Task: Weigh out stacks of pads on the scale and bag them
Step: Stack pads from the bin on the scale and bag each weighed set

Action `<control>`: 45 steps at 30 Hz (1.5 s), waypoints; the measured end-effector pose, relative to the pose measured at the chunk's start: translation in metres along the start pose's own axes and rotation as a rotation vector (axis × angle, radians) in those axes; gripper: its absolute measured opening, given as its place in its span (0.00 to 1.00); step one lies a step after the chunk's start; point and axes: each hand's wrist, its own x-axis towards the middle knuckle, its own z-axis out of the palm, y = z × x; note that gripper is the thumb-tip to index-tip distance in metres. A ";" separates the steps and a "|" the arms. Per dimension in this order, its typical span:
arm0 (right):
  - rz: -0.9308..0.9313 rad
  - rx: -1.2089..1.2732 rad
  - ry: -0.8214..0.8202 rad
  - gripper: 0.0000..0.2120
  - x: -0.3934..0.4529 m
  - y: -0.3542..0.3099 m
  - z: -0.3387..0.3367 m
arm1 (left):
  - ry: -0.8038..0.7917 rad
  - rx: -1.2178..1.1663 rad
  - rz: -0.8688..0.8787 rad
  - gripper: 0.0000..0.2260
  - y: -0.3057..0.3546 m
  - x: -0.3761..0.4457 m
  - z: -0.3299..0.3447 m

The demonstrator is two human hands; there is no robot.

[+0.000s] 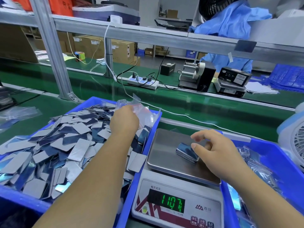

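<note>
Nearest, the white digital scale (176, 186) with green digits lit carried a small stack of blue-faced grey rectangular pads (187, 152) on the right half of its steel pan. That stack's long axis ran diagonally, from far-left to near-right across the pan. The right hand (212, 149) hovered just right of the stack, fingers loosely spread, holding nothing, thumb at the stack's right edge; whether it touched, couldn't tell. It was clearly the nearer hand for the pickup. Left of the scale sat the blue plastic bin (19, 197) of loose pads. Farther, beyond the scale's far-left corner, the left hand (124, 121) pinched a clear plastic bag (144, 115), likely the one due to take the stack.
</note>
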 end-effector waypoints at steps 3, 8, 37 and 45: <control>0.034 -0.085 -0.053 0.07 0.000 0.004 0.001 | 0.026 -0.010 0.038 0.13 0.002 -0.002 -0.005; 0.196 -0.011 -0.195 0.12 0.005 0.008 -0.002 | -0.093 -0.421 0.212 0.07 0.023 -0.019 -0.013; 0.306 -0.106 -0.446 0.18 0.032 -0.016 -0.024 | -0.572 -0.666 0.466 0.07 0.047 -0.052 -0.009; 0.308 -0.076 -0.450 0.18 0.029 -0.020 -0.025 | -0.631 -0.719 0.400 0.18 0.045 -0.051 -0.009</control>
